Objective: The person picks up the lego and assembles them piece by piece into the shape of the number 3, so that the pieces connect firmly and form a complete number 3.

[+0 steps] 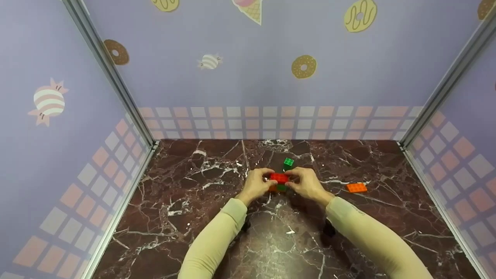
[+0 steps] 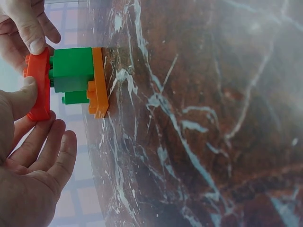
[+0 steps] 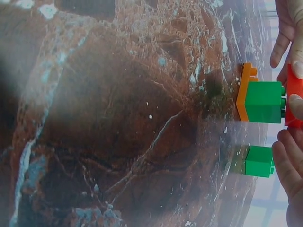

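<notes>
At the middle of the marble table [image 1: 217, 232] stands a small stack: a red flat brick [image 1: 279, 178] on a green brick [image 1: 281, 188] on an orange plate [image 2: 98, 82]. My left hand [image 1: 259, 182] pinches the red brick's left end and my right hand [image 1: 306, 182] its right end. In the left wrist view the left thumb [image 2: 21, 97] lies on the red brick [image 2: 39, 85] above the green brick [image 2: 72, 69]. The right wrist view shows the same stack [image 3: 263, 101], with the red brick [image 3: 294, 90] against my right fingers [image 3: 289, 161].
A loose small green brick [image 1: 288, 162] sits just behind the stack, also in the right wrist view as a green brick [image 3: 259, 161]. An orange flat brick [image 1: 356, 187] lies to the right. Lilac walls with metal corner posts [image 1: 116, 85] close three sides.
</notes>
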Available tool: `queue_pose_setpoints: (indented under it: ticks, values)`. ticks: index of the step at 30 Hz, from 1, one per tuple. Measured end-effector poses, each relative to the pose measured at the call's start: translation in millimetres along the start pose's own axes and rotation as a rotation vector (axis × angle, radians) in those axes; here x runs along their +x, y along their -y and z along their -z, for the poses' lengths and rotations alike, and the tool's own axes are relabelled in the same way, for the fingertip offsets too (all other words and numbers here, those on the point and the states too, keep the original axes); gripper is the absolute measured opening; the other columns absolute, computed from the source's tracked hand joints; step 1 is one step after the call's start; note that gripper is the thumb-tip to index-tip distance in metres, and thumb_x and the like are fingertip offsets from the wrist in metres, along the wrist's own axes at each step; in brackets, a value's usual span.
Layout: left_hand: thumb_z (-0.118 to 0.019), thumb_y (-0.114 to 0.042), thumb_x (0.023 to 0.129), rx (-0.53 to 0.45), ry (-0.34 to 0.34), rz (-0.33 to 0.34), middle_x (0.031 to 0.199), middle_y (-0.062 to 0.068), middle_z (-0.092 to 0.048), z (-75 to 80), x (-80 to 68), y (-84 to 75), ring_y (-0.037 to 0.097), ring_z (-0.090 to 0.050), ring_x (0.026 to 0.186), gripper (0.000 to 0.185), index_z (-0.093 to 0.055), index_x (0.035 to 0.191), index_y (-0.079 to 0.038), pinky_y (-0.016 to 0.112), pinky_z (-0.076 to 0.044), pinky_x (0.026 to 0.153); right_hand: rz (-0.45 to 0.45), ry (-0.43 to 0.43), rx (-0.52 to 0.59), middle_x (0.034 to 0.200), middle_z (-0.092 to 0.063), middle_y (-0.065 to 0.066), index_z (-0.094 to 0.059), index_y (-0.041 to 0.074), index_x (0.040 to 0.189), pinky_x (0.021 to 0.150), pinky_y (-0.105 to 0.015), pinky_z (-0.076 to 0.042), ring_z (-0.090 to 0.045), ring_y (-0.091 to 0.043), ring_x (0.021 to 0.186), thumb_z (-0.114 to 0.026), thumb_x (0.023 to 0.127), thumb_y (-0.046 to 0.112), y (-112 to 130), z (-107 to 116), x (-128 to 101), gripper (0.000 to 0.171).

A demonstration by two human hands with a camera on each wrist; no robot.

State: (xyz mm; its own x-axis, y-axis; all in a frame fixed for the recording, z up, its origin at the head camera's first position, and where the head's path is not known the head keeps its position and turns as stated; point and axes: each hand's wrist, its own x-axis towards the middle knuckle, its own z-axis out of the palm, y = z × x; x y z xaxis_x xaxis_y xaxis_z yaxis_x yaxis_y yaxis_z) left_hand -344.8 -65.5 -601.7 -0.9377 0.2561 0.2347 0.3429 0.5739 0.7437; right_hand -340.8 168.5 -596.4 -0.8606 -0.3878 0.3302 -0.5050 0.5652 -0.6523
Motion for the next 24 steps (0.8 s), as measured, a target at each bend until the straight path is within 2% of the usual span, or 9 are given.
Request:
queue_pose_setpoints:
  ticks: [3, 4, 7, 10, 11, 13, 19, 24]
  values:
    - [-0.091, -0.017, 0.094, -0.009, -0.005, -0.015, 0.122, 0.012, -0.087, -0.2, 0.1, 3.1, 0.022, -0.08, 0.098, 0.035, -0.084, 0.125, -0.003, 0.04, -0.064, 0.091, -0.005, -0.001, -0.006, 0.11, -0.083, -0.022, -0.082, -0.004, 0.122, 0.087, -0.05, -0.07, -0.084, -0.04, 0.098, -0.087, 0.091, 0.0, -0.3, -1.1, 0.5, 0.031]
    - [-0.092, -0.021, 0.094, -0.011, -0.016, -0.044, 0.12, 0.009, -0.087, -5.8, 3.5, 15.3, 0.018, -0.079, 0.096, 0.035, -0.084, 0.124, -0.005, 0.036, -0.063, 0.089, -0.004, -0.001, -0.012, 0.11, -0.083, -0.022, -0.083, -0.004, 0.122, 0.086, -0.05, -0.071, -0.084, -0.04, 0.098, -0.088, 0.091, 0.0, -0.5, -1.4, 0.8, 0.031]
    - [-0.092, -0.021, 0.094, -0.008, -0.025, -0.063, 0.119, 0.009, -0.088, -6.1, 3.5, 17.4, 0.017, -0.079, 0.097, 0.036, -0.084, 0.123, -0.003, 0.034, -0.063, 0.089, 0.009, -0.002, -0.033, 0.109, -0.083, -0.021, -0.083, -0.003, 0.121, 0.086, -0.05, -0.071, -0.084, -0.039, 0.097, -0.088, 0.091, 0.001, -1.1, -2.1, 1.8, 0.031]
    - [-0.092, -0.021, 0.094, 0.003, -0.02, -0.046, 0.121, 0.009, -0.087, -6.9, 3.7, 18.0, 0.023, -0.081, 0.106, 0.037, -0.084, 0.125, -0.003, 0.04, -0.064, 0.097, 0.025, 0.001, -0.063, 0.108, -0.083, -0.02, -0.084, -0.002, 0.12, 0.086, -0.05, -0.07, -0.084, -0.038, 0.096, -0.089, 0.09, 0.002, -1.3, -2.5, 2.7, 0.03]
    - [-0.091, -0.016, 0.093, 0.006, -0.012, -0.021, 0.123, 0.012, -0.087, -1.6, 0.2, 6.6, 0.027, -0.082, 0.11, 0.037, -0.083, 0.125, 0.0, 0.044, -0.065, 0.1, 0.03, 0.002, -0.068, 0.108, -0.084, -0.02, -0.084, -0.002, 0.12, 0.086, -0.05, -0.07, -0.084, -0.038, 0.096, -0.09, 0.09, 0.003, -1.3, -2.5, 2.7, 0.03]
    - [-0.092, -0.017, 0.093, 0.011, -0.011, -0.005, 0.124, 0.012, -0.086, -2.0, 0.4, 6.0, 0.029, -0.082, 0.114, 0.036, -0.083, 0.125, -0.002, 0.046, -0.064, 0.103, 0.035, 0.003, -0.076, 0.109, -0.084, -0.02, -0.084, -0.001, 0.119, 0.086, -0.05, -0.07, -0.084, -0.038, 0.095, -0.09, 0.09, 0.004, -1.3, -2.7, 3.0, 0.03]
    - [-0.091, -0.018, 0.094, 0.022, 0.002, 0.027, 0.125, 0.011, -0.086, -0.7, 0.1, 3.7, 0.027, -0.081, 0.109, 0.034, -0.084, 0.126, -0.007, 0.044, -0.064, 0.1, 0.019, 0.013, -0.084, 0.111, -0.085, -0.022, -0.084, -0.001, 0.119, 0.088, -0.052, -0.069, -0.085, -0.039, 0.097, -0.089, 0.09, 0.004, -1.6, -3.8, 2.9, 0.029]
    - [-0.089, -0.017, 0.096, -0.011, 0.03, 0.046, 0.127, 0.011, -0.086, 1.4, 0.8, 3.3, 0.027, -0.081, 0.113, 0.034, -0.083, 0.128, -0.006, 0.045, -0.064, 0.104, -0.001, 0.018, -0.075, 0.11, -0.087, -0.02, -0.084, 0.0, 0.118, 0.086, -0.053, -0.07, -0.086, -0.036, 0.095, -0.09, 0.091, 0.005, -1.1, -3.4, 2.9, 0.028]
